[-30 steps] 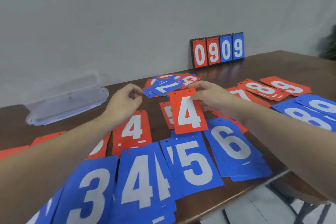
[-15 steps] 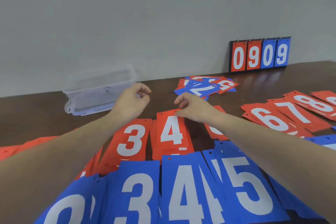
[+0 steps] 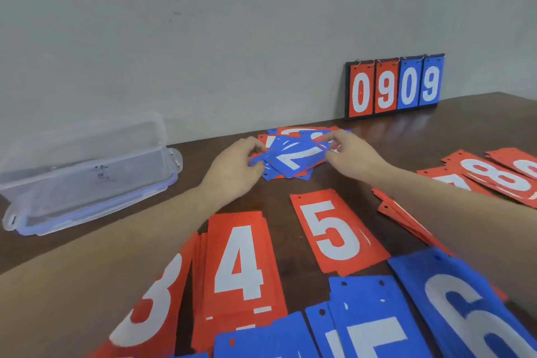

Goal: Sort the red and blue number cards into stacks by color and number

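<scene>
Red 4 (image 3: 238, 264) now lying on its stack; both hands moving on: left hand (image 3: 235, 166) and right hand (image 3: 348, 157) pinching blue 2 (image 3: 293, 158) atop the unsorted pile at the table's far edge.

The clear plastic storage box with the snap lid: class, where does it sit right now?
In the head view, the clear plastic storage box sits at the far left of the brown wooden table, against the grey wall, left of the left hand.

Desk (image 3: 476, 131): scoreboard stand (image 3: 395, 86) at far edge against wall. Loose card pile (image 3: 293, 158) before it, toward centre. Lidded box (image 3: 84, 171) near left edge. Stacks 4 (image 3: 239, 264) and 5 (image 3: 334, 231) side by side mid-desk; 8 stack (image 3: 499, 177) at right; 6 stack (image 3: 470, 308) at near edge.
</scene>
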`<action>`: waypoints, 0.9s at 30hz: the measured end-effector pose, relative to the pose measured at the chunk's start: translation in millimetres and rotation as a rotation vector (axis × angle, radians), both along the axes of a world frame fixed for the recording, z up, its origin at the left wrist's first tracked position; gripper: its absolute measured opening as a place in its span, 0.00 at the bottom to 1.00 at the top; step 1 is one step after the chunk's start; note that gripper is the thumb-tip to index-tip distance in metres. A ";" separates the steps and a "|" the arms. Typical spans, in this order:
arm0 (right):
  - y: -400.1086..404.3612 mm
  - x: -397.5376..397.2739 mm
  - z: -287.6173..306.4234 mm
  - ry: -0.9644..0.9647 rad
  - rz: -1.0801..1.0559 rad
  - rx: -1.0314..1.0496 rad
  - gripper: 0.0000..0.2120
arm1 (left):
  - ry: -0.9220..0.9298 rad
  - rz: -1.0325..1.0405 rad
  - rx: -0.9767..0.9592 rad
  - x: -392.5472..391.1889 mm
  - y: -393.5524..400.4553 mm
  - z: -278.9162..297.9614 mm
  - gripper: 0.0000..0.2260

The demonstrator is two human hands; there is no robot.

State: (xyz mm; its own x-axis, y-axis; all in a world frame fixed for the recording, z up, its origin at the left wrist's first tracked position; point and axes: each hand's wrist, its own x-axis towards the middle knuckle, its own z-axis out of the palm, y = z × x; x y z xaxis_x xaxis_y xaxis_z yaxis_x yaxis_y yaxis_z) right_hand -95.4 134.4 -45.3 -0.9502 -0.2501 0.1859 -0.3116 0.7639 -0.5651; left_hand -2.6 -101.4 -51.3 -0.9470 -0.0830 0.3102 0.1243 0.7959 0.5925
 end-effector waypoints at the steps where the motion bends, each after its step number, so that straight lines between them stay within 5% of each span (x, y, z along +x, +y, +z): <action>1: 5.9 -9.3 0.8 -0.004 -0.013 0.043 0.19 | -0.003 -0.032 -0.063 -8.5 5.4 -2.7 0.14; 5: 20.0 -35.7 2.1 -0.040 -0.039 0.289 0.27 | -0.034 -0.122 -0.386 -32.9 23.1 -9.6 0.21; 11: 27.6 -44.9 -6.2 -0.119 0.021 0.488 0.24 | -0.051 -0.138 -0.666 -39.8 24.1 -10.9 0.23; 17: 43.8 -43.6 -9.6 -0.133 -0.066 0.355 0.20 | -0.114 -0.050 -0.460 -29.9 1.0 -16.9 0.21; 22: 48.4 -41.1 -10.2 -0.161 -0.093 0.296 0.34 | -0.157 0.081 -0.406 -25.7 -2.4 -20.7 0.29; 27: 47.8 -36.6 -5.2 -0.131 -0.093 0.355 0.37 | -0.214 0.113 -0.226 -23.8 1.9 -22.6 0.31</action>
